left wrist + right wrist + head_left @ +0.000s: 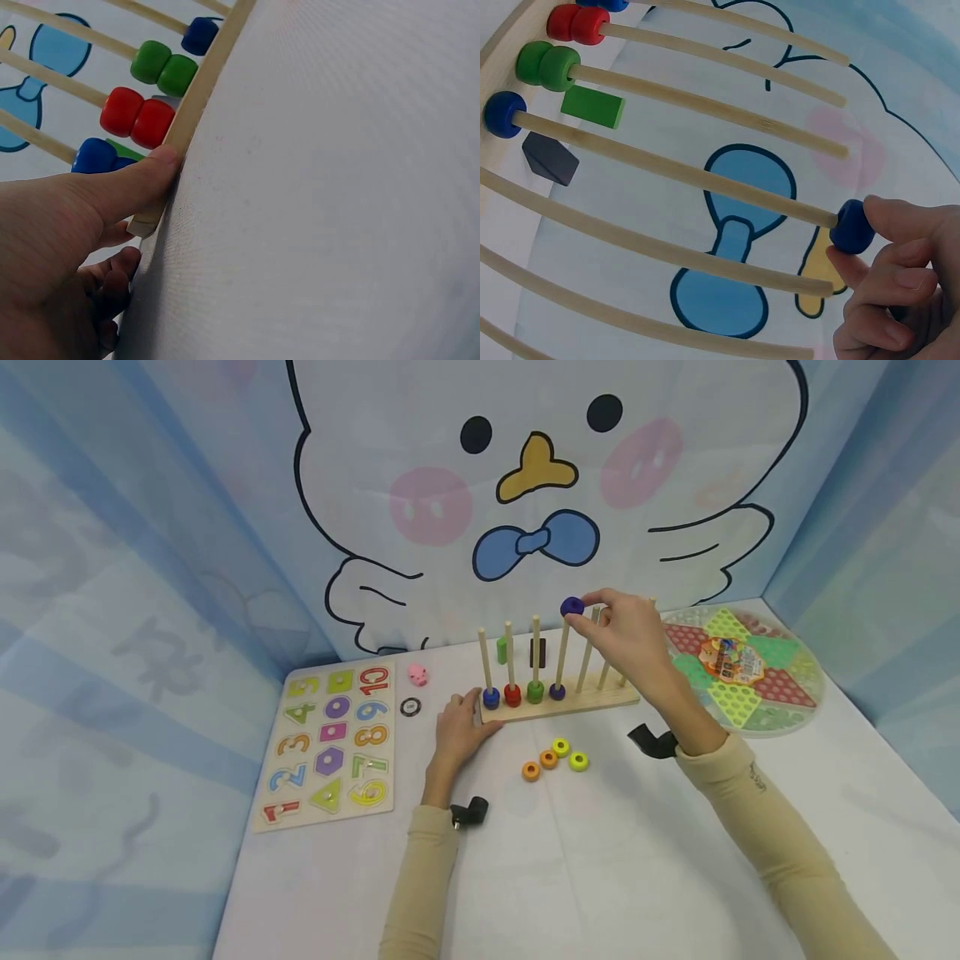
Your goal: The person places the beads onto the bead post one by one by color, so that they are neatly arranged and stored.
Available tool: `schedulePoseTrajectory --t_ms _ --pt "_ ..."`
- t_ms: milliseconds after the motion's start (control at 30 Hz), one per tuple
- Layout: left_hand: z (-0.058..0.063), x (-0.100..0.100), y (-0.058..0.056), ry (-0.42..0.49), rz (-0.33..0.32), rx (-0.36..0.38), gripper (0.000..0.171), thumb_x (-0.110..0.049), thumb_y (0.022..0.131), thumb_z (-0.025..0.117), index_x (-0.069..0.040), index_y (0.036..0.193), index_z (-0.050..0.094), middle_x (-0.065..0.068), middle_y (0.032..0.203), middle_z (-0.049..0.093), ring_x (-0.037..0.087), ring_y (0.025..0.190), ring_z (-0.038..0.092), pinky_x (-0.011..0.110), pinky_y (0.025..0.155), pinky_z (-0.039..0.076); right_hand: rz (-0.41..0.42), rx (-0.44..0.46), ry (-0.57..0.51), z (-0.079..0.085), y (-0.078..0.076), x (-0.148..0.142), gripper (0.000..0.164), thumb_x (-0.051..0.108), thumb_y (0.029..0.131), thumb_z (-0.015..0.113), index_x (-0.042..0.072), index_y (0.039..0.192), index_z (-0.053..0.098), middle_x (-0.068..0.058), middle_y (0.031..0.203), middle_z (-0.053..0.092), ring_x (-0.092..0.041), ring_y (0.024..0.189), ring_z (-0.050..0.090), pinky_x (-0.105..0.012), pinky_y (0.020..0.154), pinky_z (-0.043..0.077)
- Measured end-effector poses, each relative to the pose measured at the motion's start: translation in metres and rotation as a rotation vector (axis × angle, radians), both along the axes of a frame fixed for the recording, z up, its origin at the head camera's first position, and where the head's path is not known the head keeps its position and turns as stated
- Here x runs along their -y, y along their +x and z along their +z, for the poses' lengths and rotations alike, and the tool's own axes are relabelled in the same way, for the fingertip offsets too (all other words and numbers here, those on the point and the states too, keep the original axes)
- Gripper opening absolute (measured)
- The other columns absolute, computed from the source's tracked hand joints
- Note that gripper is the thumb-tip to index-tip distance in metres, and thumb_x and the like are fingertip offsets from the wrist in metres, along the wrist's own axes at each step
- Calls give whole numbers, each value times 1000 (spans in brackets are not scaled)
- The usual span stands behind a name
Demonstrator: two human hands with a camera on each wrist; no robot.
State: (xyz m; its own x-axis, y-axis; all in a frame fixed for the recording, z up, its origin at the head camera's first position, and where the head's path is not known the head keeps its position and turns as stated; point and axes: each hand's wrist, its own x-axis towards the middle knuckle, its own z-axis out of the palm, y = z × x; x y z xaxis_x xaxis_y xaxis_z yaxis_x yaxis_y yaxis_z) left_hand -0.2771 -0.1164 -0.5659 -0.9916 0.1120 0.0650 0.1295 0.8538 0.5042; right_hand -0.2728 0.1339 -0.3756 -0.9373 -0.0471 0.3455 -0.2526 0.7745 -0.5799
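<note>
A wooden rack (581, 700) with upright pegs stands on the table. Its first three pegs carry two beads each: blue, red (136, 118) and green (547, 66). One dark blue bead (505, 114) sits at the foot of the fourth peg. My right hand (628, 631) pinches another dark blue bead (853, 226) between thumb and index finger, at the tip of that fourth peg. My left hand (457, 731) grips the rack's left end, its thumb on the front edge of the base and the fingers behind. Two orange beads (531, 771) and two yellow beads (578, 762) lie before the rack.
A number puzzle board (324, 743) lies at the left, beside a small pink pig (417, 674) and a black ring-shaped token (410, 707). Behind the rack stand a green block (502, 650) and a dark block (537, 652). A round checkers board (738, 664) lies at the right.
</note>
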Motion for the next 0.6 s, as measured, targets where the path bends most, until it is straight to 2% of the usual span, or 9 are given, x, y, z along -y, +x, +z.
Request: schedulePoseTrajectory --t_ms 267,333,500,533,600 --pt "-3 0 -2 -13 9 22 77 -51 79 71 -12 140 45 5 94 49 20 79 45 34 71 34 -1 4 42 -12 -6 5 43 35 90 65 3 118 64 -5 58 49 -20 47 41 -31 43 28" --pt "-2 0 -3 -15 11 19 77 -52 79 71 -13 140 45 5 94 49 19 80 44 34 71 34 7 -30 36 -13 -7 4 41 35 90 65 4 118 65 -4 57 49 -19 47 41 -31 44 28" --pt "-1 0 -4 -6 -4 3 77 -52 80 70 -12 140 45 6 95 50 20 80 45 35 72 35 -6 -185 -129 -24 3 -6 31 31 89 67 9 111 69 -4 49 42 -17 41 34 -29 41 23" --pt "-2 0 -3 -5 -7 1 77 -52 79 70 -11 140 46 7 95 51 21 80 46 36 72 36 -4 -184 -171 -29 8 -9 30 31 89 67 9 109 70 -5 48 41 -17 41 33 -28 40 22" --pt "-3 1 -3 -12 -8 -4 78 -53 79 71 -11 140 46 8 96 52 21 80 46 37 72 36 19 -111 -229 -41 18 -13 28 32 89 67 10 106 70 -5 48 39 -16 40 30 -27 38 21"
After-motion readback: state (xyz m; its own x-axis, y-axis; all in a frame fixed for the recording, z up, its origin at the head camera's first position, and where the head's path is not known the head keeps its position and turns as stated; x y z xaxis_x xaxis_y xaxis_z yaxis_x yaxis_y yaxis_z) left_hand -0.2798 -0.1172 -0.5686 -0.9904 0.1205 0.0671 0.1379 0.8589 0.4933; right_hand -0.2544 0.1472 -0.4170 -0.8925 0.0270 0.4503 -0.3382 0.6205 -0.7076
